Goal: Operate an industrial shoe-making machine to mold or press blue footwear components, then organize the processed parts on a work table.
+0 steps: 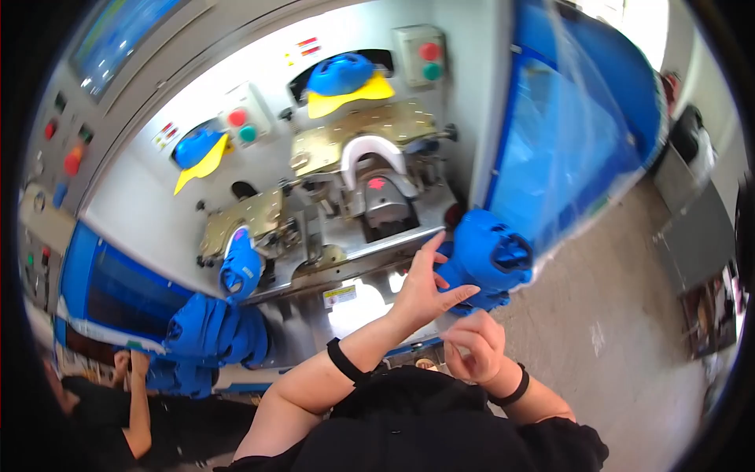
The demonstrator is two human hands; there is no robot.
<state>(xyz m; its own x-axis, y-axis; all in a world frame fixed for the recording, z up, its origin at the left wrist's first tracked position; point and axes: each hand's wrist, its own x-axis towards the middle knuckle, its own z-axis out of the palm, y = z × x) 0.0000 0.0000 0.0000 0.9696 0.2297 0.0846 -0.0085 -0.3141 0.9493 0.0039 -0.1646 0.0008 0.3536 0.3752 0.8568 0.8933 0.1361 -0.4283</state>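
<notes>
Blue foam shoe (pixel 489 258) sits right of the moulding machine (pixel 346 189), at its front edge. Left hand (pixel 425 285) spread flat, fingers touching the shoe. Right hand (pixel 474 346) just below, loosely curled, holding nothing. More blue shoes (pixel 206 330) piled lower left; one (pixel 240 267) mounted on the left station.

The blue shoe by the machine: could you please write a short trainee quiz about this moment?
1. True or false: the left hand touches the blue shoe.
2. Which colour is the arched piece at the middle station of the machine? A white, B red, C black.
3. What does each wrist wear?

Key: 1 true, its open fingers rest against the shoe. 2 A. 3 a black wristband: left, right. The right hand is curled just below the shoe, holding nothing visible.
</notes>
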